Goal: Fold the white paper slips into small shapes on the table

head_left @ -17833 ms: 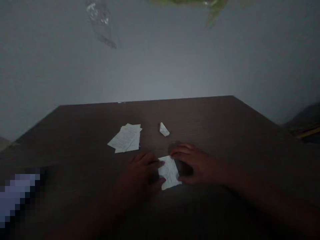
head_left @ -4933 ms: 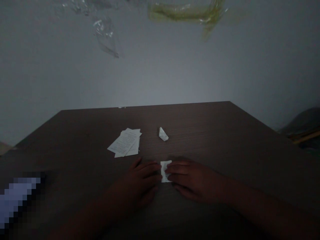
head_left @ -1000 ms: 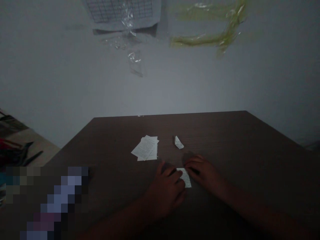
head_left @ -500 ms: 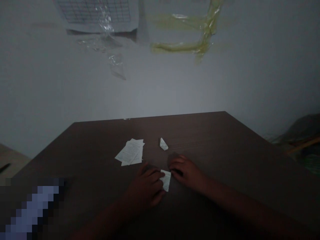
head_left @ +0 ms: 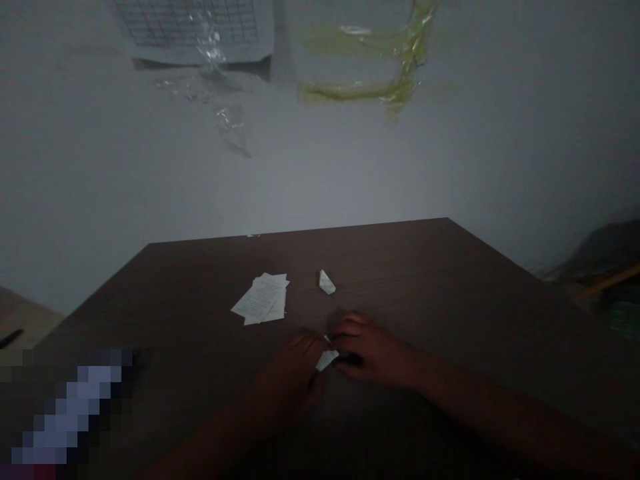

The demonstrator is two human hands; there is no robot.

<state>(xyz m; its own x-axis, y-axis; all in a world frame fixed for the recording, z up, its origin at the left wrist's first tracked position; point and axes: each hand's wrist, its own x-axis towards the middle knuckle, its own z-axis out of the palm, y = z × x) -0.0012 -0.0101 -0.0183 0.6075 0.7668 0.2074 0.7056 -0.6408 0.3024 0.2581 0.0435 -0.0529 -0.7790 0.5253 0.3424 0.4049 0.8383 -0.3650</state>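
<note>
A small printed paper slip (head_left: 327, 360) sits low over the dark wood table (head_left: 400, 267), between my two hands, and its middle is partly hidden by my fingers. My left hand (head_left: 293, 367) has its fingertips closed on the slip's left side. The slip's right end is pinched by my right hand (head_left: 365, 348). Beyond the hands lie a loose stack of printed paper sheets (head_left: 260, 299) and a small folded paper piece (head_left: 327, 282). Neither hand touches them.
The table's far edge meets a grey wall, which carries a grid sheet (head_left: 190, 23), clear plastic film (head_left: 225, 127) and green-tinged tape (head_left: 360, 87). A pixelated patch (head_left: 70, 413) covers the lower left. A wooden stick (head_left: 607, 280) lies off the table at right.
The paper slip has turned from lying nearly upright to a slanted, shorter shape, with a small tip showing above it. My hands have closed in on it. The stack and folded piece have not moved.
</note>
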